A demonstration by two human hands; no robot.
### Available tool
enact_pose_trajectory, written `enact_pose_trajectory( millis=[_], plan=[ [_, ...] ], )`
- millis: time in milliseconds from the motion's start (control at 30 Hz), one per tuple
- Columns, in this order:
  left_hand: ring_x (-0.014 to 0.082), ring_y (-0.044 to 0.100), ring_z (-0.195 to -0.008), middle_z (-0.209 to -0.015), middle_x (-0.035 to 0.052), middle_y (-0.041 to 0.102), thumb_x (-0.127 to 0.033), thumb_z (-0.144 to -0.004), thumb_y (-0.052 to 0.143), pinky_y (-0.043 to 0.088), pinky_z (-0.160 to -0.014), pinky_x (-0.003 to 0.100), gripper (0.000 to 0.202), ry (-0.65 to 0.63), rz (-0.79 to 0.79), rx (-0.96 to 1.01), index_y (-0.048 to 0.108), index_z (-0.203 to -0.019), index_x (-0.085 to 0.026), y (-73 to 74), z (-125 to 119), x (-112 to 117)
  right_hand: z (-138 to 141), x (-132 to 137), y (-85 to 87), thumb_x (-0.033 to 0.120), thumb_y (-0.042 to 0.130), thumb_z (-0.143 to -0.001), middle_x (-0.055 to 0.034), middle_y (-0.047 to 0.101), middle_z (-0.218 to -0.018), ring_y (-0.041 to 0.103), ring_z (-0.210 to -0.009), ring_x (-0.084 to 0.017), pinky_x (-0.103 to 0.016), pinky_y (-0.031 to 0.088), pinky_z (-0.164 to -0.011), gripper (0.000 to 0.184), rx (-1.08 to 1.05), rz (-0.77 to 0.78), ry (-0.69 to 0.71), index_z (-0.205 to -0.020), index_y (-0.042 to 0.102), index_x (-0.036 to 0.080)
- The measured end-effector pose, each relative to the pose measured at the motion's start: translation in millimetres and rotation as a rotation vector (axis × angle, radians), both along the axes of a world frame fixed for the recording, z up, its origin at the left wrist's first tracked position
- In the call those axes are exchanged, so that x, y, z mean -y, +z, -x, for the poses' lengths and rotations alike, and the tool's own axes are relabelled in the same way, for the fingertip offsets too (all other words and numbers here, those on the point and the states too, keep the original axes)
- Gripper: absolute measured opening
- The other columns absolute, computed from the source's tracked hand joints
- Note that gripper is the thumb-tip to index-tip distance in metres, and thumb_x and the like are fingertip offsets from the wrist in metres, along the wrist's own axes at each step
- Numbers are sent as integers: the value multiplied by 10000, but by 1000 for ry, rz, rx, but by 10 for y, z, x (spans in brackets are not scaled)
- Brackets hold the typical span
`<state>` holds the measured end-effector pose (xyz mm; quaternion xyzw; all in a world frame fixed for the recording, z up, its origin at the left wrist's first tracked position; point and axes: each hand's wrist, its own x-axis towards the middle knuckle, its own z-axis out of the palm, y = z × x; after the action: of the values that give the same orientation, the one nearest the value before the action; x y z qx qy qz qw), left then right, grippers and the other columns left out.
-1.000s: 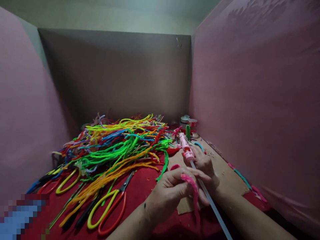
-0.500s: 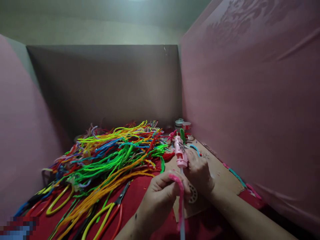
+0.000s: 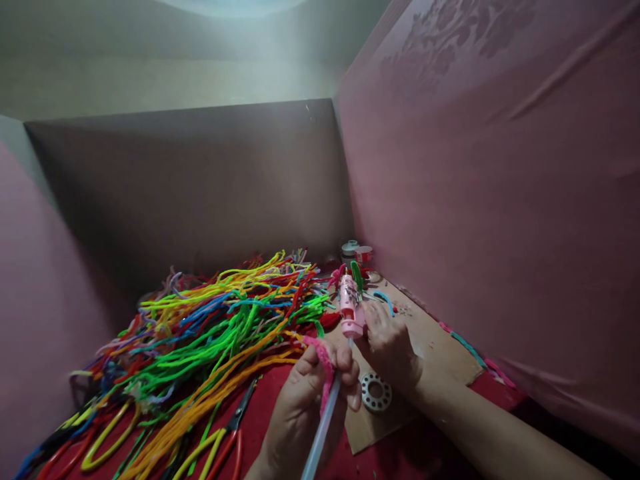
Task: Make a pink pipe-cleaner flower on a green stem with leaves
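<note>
My right hand (image 3: 393, 343) is wrapped round the handle of a pink hot glue gun (image 3: 349, 303), whose nozzle points away from me. A long translucent glue stick (image 3: 320, 427) runs out of its back end toward me, slanting across my left palm. In my left hand (image 3: 295, 407), just behind the gun, a bent pink pipe cleaner (image 3: 326, 365) rests between thumb and curled fingers. A green looped piece (image 3: 357, 275) and a dark pink pipe-cleaner shape (image 3: 336, 275) lie by the gun's tip.
A big heap of coloured pipe cleaners (image 3: 215, 327) covers the left side. Scissors (image 3: 240, 410) with red and yellow handles lie before it. A white disc with holes (image 3: 376, 393) sits on the cardboard (image 3: 440, 353). Small jars (image 3: 350, 251) stand at the back, near the pink wall (image 3: 490, 200).
My left fingers have loosened and turned palm up, and the pink pipe cleaner is now more to the left. The glue stick slants instead of hanging straight. The head view has shifted slightly.
</note>
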<state>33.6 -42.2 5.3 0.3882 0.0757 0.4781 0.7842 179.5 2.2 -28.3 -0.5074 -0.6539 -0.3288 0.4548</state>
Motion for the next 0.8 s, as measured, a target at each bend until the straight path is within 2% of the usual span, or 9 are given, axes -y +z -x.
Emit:
enact_pose_trajectory(
  millis=[233, 533, 700, 800],
  plan=[
    [103, 483, -648, -724, 19, 494, -192, -730, 641, 469, -573, 211, 52, 78, 83, 72, 629, -716, -144, -3, -85, 30, 21, -41, -47, 424, 292, -930, -126, 609, -713, 576, -654, -203, -286, 412, -530, 496, -51, -30, -26, -930, 584, 24],
    [99, 514, -687, -746, 30, 516, -100, -760, 571, 496, -654, 184, 82, -1, 224, 229, 627, -706, -126, 53, -181, -4, -6, -24, -18, 430, 282, -931, -104, 584, -687, 552, -644, -195, -273, 383, -509, 476, -73, -16, -30, -875, 573, 58],
    [113, 525, -681, -697, 21, 518, -103, -764, 559, 505, -660, 202, 122, 53, 238, 205, 618, -662, -132, 28, -222, -40, -6, -24, -29, 367, 320, -926, -104, 584, -701, 536, -628, -192, -275, 363, -498, 389, -35, -1, -48, -901, 567, 68],
    [112, 549, -707, -710, 18, 548, -85, -764, 553, 506, -711, 211, 130, 55, 257, 192, 623, -668, -138, 24, -196, -61, 5, -30, -36, 376, 341, -920, -95, 581, -683, 530, -615, -190, -276, 355, -500, 378, -40, 5, -66, -882, 571, 79]
  ],
)
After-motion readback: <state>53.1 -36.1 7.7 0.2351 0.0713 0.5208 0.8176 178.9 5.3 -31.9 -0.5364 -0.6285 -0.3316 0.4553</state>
